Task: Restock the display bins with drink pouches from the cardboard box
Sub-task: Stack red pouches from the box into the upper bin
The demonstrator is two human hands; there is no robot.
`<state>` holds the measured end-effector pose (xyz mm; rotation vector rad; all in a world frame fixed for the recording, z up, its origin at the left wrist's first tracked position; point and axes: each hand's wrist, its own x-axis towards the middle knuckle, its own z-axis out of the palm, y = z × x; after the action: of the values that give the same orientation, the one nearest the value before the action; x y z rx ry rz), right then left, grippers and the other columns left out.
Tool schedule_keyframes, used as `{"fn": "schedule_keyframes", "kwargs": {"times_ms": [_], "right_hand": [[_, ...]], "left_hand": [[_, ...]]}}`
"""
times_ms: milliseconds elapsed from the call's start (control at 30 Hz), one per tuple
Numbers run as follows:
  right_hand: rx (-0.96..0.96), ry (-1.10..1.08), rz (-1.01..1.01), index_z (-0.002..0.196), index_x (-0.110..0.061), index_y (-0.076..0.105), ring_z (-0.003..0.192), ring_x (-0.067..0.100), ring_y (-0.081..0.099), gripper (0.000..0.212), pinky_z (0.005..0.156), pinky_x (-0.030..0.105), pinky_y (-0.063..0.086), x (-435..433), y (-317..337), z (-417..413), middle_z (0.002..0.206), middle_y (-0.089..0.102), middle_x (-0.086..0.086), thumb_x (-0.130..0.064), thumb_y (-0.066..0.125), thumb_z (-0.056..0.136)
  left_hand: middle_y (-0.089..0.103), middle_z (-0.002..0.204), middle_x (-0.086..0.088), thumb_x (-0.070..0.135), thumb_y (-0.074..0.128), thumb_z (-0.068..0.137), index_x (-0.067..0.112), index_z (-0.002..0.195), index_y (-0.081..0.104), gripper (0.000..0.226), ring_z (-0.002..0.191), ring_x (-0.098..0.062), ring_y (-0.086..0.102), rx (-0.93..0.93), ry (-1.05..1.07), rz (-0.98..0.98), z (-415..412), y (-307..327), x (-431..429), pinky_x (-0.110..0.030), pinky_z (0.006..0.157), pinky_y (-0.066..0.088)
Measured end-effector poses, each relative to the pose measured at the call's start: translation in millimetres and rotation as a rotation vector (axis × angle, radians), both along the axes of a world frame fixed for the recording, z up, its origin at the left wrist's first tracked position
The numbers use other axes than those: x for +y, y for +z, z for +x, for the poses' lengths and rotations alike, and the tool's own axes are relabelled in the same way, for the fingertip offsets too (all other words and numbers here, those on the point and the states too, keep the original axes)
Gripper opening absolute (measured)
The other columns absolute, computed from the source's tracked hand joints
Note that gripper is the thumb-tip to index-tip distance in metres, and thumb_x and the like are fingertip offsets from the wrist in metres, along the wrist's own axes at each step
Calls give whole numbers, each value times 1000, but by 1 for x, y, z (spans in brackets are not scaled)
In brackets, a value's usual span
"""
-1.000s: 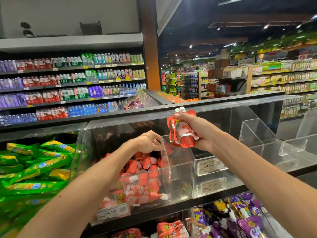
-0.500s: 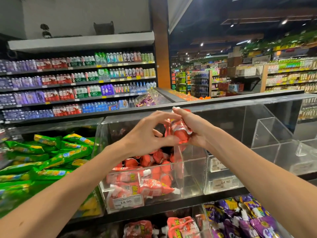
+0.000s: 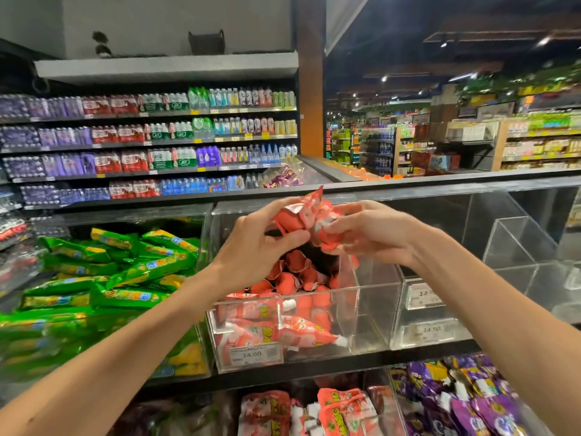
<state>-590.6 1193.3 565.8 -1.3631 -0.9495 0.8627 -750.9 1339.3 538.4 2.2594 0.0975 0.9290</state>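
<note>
Left hand [image 3: 251, 248] up beside right hand [image 3: 375, 234] — both tight on pouches [image 3: 300, 215] — supermarket bin [image 3: 372, 313] below

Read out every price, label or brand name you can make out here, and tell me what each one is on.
"14.90": price tag on the front of the red-pouch bin.
"14.90": lower tag on the neighbouring clear bin.
Upper tag on that bin: blurred, unreadable.
Print on the held red pouches, green packs, purple pouches and shelf bottles: too blurred or small to read.
</note>
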Motion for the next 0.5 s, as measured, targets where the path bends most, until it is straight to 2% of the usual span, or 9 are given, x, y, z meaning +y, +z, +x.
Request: {"fn": "schedule_keyframes", "kwargs": {"times_ms": [67,133,200,267,367,433,500], "right_hand": [[-141,-54,-39,107,-2,64,83,19,72,20,65,23,57,-9,3,-1,101,73,13,2,68,88],[-410,-130,-148,116,-10,58,88,20,73,32,70,28,58,-12,5,-2,105,71,11,-5,72,87],[-909,-190,-339,118,-13,58,93,24,69,33,79,38,58,-5,6,-2,108,68,7,-14,72,89],[-1338,-188,-463,115,-10,63,92,28,65,25,79,42,56,12,5,-6,106,68,9,-19,66,91],[-1619,-138,-587,106,-13,62,86,26,57,15,77,38,45,43,0,-12,87,58,2,-11,56,93],[-1721,-124,-679,97,-15,56,95,29,58,16,93,47,38,61,-6,-13,79,50,-1,-1,51,92],[-1744,-89,-797,101,-15,57,112,31,58,25,109,58,27,74,-13,-11,93,58,4,5,45,93]], "left_hand": [[72,105,16,20,70,90,22,129,60,40,103,-1,67,-19,-27,-22,-11,1,5,-14,85,50],[70,105,16,18,70,90,22,123,61,35,104,3,65,13,-33,-11,-22,1,13,-10,85,48],[67,111,20,19,71,88,23,128,57,42,103,7,64,73,-14,35,-29,1,22,-8,85,47],[66,114,19,24,72,87,25,135,55,50,103,8,64,130,15,83,-32,1,29,-12,90,49],[70,108,15,30,72,87,30,137,52,53,103,5,65,203,53,154,-33,1,36,-25,100,50],[71,104,15,31,71,89,29,139,51,55,103,2,66,245,73,194,-34,1,40,-32,102,49],[71,109,11,31,71,90,29,141,49,56,107,-3,66,280,89,228,-35,1,43,-36,103,49]]}}
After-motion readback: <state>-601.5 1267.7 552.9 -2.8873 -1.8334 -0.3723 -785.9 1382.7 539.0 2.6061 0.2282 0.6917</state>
